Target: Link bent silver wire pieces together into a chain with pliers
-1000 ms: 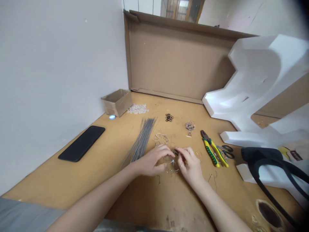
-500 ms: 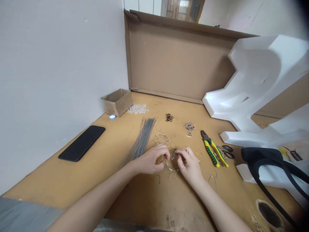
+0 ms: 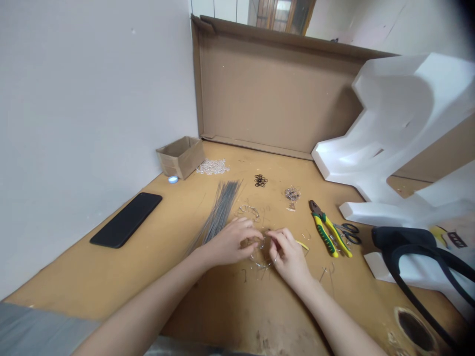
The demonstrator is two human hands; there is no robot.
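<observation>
My left hand is bent over the table, its thumb and forefinger around a thin silvery wire ring. My right hand pinches the right side of the same ring. Small clear pieces hang on the wire between the hands. Behind my left hand lies a second ring with clear pieces. A bundle of straight grey wires lies left of it. Bits of bent wire are scattered near both hands, and a yellow-handled tool is partly hidden by my right hand.
Pliers and scissors lie right. Farther back are black rings, a wire coil, clear pieces and a small box. A phone lies left; white foam stands right.
My left hand has shifted slightly right and its fingers have loosened and straightened. The ring sits a little lower, and more of the yellow-handled tool shows beside my right hand.
</observation>
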